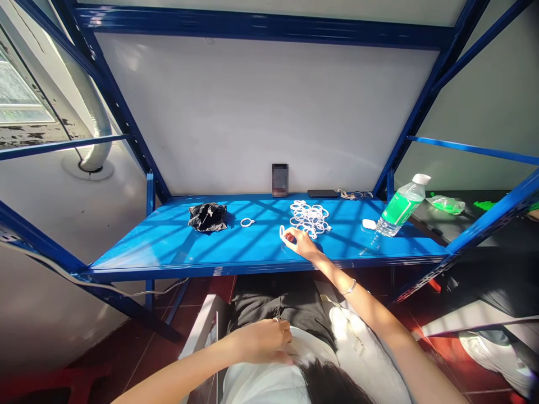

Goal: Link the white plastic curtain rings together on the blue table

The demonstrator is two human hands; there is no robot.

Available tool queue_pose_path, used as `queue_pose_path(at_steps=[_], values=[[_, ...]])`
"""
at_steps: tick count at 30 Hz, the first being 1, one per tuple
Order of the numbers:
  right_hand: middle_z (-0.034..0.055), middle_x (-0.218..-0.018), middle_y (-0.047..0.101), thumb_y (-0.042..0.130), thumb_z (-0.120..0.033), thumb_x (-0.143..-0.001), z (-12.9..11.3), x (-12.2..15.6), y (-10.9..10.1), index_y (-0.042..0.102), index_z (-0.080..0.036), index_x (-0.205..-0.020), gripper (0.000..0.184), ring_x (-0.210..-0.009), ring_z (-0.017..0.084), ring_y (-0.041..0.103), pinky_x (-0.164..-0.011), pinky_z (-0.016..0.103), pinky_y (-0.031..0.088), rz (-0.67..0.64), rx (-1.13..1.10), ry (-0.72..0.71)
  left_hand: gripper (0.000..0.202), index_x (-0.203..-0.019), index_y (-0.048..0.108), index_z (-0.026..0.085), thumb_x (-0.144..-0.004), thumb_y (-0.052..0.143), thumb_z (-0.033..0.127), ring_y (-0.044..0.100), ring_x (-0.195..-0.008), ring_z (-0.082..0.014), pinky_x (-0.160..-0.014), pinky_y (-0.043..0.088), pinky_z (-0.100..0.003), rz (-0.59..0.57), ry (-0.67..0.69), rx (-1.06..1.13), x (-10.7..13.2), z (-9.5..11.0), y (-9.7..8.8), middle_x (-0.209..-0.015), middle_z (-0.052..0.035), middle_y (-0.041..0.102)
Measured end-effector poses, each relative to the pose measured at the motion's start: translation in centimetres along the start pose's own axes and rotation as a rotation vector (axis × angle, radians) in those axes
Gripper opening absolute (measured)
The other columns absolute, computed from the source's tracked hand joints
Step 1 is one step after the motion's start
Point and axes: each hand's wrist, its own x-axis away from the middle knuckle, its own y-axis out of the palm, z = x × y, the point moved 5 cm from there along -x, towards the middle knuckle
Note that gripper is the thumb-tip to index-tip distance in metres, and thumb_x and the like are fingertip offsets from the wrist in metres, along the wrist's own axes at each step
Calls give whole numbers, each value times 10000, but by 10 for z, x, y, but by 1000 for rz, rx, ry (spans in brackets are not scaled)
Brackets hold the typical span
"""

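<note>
My right hand [300, 242] reaches over the near edge of the blue tabletop [168, 247], thumb and finger pinched on a small white ring [282, 231]. Just beyond it lies a loose pile of similar white rings [309, 216]. A single white ring [247, 223] with a small tab rests farther left, apart from the pile. Beside that sits a crumpled black plastic bag [208, 217]. My left hand [269, 339] is drawn in against my body below the table, back of the hand showing; its fingers are bent and partly hidden, so its grip cannot be made out.
At the right stand a water bottle [402, 207] with a green label and a small white case [369, 224]. Along the back are an upright dark device [280, 180], a black phone-like slab [322, 193] and glasses [356, 194]. Blue metal posts [122, 118] frame both sides.
</note>
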Motion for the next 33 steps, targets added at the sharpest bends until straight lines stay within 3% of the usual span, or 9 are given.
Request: queue_pose_path(at_steps=[3, 6, 11, 18, 24, 27, 29, 31, 33], values=[[22, -812, 627, 545, -256, -863, 0, 0, 0, 582, -206, -884, 65, -669, 144, 604, -651, 312, 549, -11, -5, 12, 357, -1194, 605, 125, -907, 528, 323, 659, -939, -252, -812, 499, -317, -142, -75, -82, 4, -7, 10, -1145, -139, 643], [18, -809, 627, 544, -268, -869, -1, 0, 0, 574, -207, -876, 68, -674, 142, 603, -658, 312, 549, -15, 2, 21, 391, -1174, 611, 102, -846, 593, 315, 665, -900, -290, -774, 502, -348, -128, -87, -122, 1, -5, 18, -1070, -152, 674], [15, -795, 631, 549, -279, -874, -3, -2, -1, 578, -208, -851, 80, -673, 138, 597, -662, 301, 540, -3, -23, 45, 348, -1075, 650, 105, -801, 624, 318, 663, -771, -259, -666, 476, -316, -116, -108, -134, -12, -10, 26, -902, -112, 705], [31, -785, 654, 593, -316, -840, -1, -4, -5, 594, -200, -826, 117, -677, 152, 609, -658, 312, 544, 52, -131, 109, 278, -928, 702, 122, -775, 632, 344, 661, -651, -239, -563, 467, -297, -120, 24, -239, -25, -11, 28, -771, -92, 711], [39, -785, 652, 607, -323, -825, 0, -4, -6, 597, -205, -816, 119, -680, 167, 613, -662, 333, 542, 57, -183, 129, 237, -905, 716, 131, -788, 657, 329, 651, -628, -237, -519, 430, -299, -110, 130, -262, -16, 2, 21, -736, -95, 706], [37, -792, 655, 641, -341, -792, 6, -4, -5, 598, -202, -822, 149, -702, 171, 630, -691, 336, 549, 59, -273, 192, 319, -949, 708, 161, -815, 633, 441, 655, -687, -221, -525, 421, -269, -136, 52, -69, -14, -10, 15, -781, -71, 703], [29, -802, 659, 674, -371, -763, 10, -4, -2, 589, -202, -831, 201, -726, 173, 650, -710, 333, 555, 27, -402, 265, 346, -1014, 693, 201, -908, 512, 476, 660, -768, -187, -616, 456, -240, -110, 7, 95, -17, -23, 13, -857, -43, 703], [21, -808, 663, 703, -408, -739, 11, -2, 4, 579, -202, -839, 260, -742, 176, 667, -719, 330, 560, -47, -525, 326, 331, -1057, 675, 192, -929, 495, 438, 651, -860, -191, -723, 475, -254, -16, -105, 110, -23, -42, 12, -994, -62, 685], [18, -808, 669, 721, -431, -727, 11, -1, 9, 581, -200, -844, 294, -758, 182, 678, -731, 333, 561, -116, -581, 358, 280, -1026, 679, 174, -882, 585, 395, 636, -895, -209, -770, 475, -281, -87, -173, 74, -31, -59, 23, -1052, -80, 655]])
